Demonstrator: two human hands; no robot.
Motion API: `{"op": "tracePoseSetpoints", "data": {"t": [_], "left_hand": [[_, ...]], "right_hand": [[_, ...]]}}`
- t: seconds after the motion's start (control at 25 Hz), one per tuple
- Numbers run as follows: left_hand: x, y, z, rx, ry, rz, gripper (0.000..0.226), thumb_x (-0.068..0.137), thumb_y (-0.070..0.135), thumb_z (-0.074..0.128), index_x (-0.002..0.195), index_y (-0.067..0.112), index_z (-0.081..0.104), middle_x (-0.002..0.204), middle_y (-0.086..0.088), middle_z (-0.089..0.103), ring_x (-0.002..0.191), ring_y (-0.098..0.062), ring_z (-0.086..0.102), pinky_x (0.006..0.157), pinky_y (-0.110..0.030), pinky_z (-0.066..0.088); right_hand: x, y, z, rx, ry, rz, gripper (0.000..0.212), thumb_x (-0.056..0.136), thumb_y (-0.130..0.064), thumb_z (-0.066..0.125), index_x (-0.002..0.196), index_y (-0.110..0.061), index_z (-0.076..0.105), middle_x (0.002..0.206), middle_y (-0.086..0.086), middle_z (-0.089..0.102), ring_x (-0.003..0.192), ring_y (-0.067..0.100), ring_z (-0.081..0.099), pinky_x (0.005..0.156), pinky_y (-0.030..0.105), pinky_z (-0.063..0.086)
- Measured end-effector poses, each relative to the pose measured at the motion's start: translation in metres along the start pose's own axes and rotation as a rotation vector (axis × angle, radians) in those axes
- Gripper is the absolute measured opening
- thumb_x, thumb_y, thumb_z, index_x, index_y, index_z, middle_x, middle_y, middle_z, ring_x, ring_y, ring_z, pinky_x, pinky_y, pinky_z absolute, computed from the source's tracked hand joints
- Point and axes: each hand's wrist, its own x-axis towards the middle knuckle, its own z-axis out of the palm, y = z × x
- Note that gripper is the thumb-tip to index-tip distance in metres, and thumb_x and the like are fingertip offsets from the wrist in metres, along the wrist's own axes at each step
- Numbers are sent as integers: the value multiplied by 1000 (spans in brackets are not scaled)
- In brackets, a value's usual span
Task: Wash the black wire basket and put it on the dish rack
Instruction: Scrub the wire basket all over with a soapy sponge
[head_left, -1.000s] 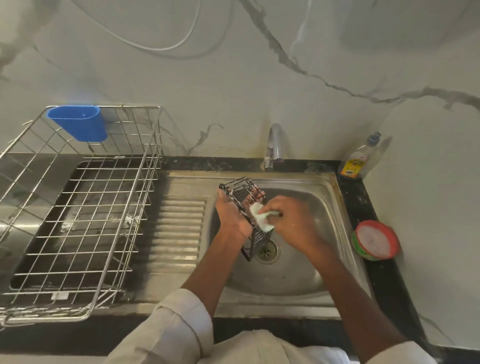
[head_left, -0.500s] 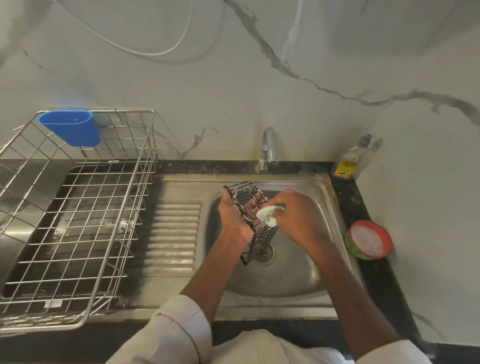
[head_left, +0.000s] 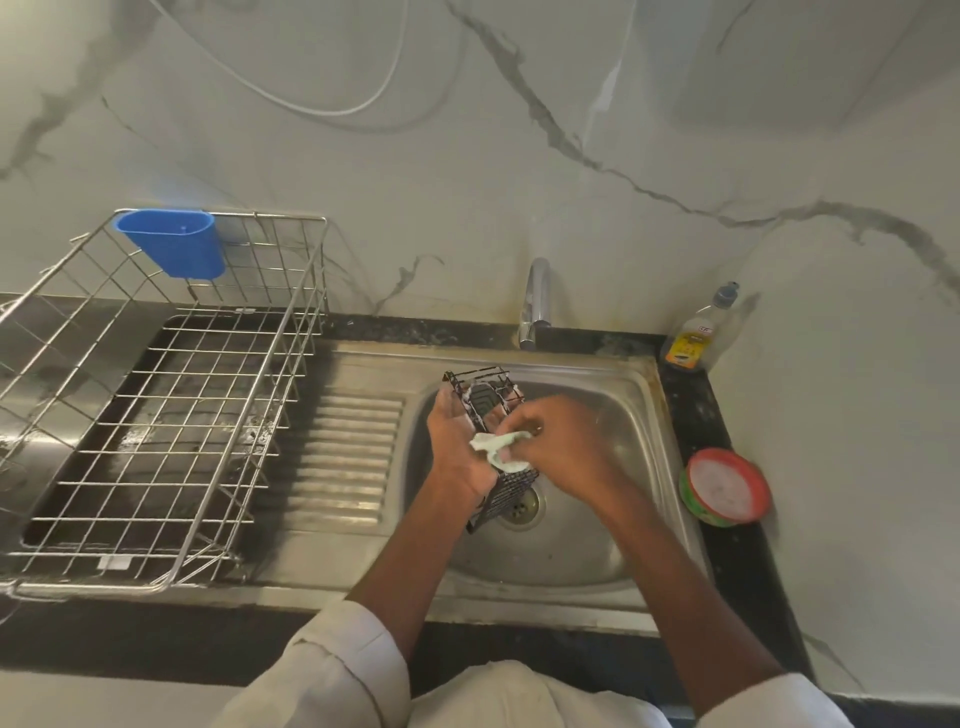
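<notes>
A: Where was the black wire basket (head_left: 488, 410)?

B: Held tilted over the sink (head_left: 571, 551), its lower end just above the drain (head_left: 521, 505). Narrow, tall, fine black grid, open end toward the tap (head_left: 535, 304). White suds clung to the upper wires.

A: Hands?

B: Left hand (head_left: 457, 452) gripped the basket's side, fingers wrapped behind it. Right hand (head_left: 563, 447) had its fingers closed on a pale green cloth (head_left: 501, 449) pressed against the basket's middle.

A: The rack?

B: Steel dish rack (head_left: 171, 415) on the desk (head_left: 691, 415), left of the sink, well apart from the basket, a blue cup (head_left: 174, 241) hung on its back rim.

A: Anything unclear?

B: Both hands covered the basket's midsection. A dark ridged piece showed inside; couldn't identify it. The rack's left edge ran out of frame.
</notes>
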Motion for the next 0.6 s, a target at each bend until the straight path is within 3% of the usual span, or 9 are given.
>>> {"op": "tracePoseSetpoints", "data": {"t": [0.08,0.16,0.24,0.4,0.44,0.48,0.56,0.6], "left_hand": [[-5,-9,3,112,-48,12,76,99,73,48,148,16,58,140,-17,65,121,-36,69,96,-54,60],[-14,-16,7,212,-89,42,77,103,75,37,134,13,71,126,-17,71,110,-33,71,85,-46,62],[-21,-16,9,238,-146,25,81,103,77,32,125,12,75,110,-14,71,97,-29,72,76,-41,63],[-28,-2,14,263,-202,14,82,99,81,32,99,10,72,78,-7,62,59,-17,66,58,-27,60],[-29,1,14,270,-195,13,81,101,79,30,98,10,72,76,-7,62,54,-15,66,60,-28,63],[-26,5,13,268,-189,14,81,102,78,27,98,10,72,76,-7,64,53,-15,68,72,-35,66],[-27,10,14,278,-190,5,81,101,80,26,97,14,74,76,-4,67,56,-15,70,92,-57,61],[-25,12,13,273,-175,14,81,99,82,28,98,14,74,76,-3,68,58,-14,70,89,-55,62]], "right_hand": [[12,-17,6,-70,86,-66,22,73,-15,87,92,-24,82,86,-8,77,73,-1,67,65,16,52],[33,-29,6,-102,277,-105,20,80,-14,81,99,-22,81,92,-5,78,78,3,68,77,20,56],[50,-38,-1,-131,371,-140,23,85,-7,75,104,-20,80,100,-2,77,82,4,65,86,18,52],[44,-23,-9,-290,218,-232,30,84,2,72,104,-18,80,108,3,77,93,15,69,85,23,51],[41,-14,-13,-335,219,-206,30,81,1,75,103,-19,80,109,3,77,94,16,70,83,21,48],[40,-5,-17,-361,247,-134,30,81,-1,76,103,-20,80,109,3,77,96,18,70,81,20,45],[37,1,-20,-345,321,6,28,85,-3,73,107,-20,79,112,0,75,99,17,69,77,19,42],[31,-1,-15,-326,320,13,28,87,-4,71,109,-20,78,114,-3,73,98,14,67,75,15,40]]}}
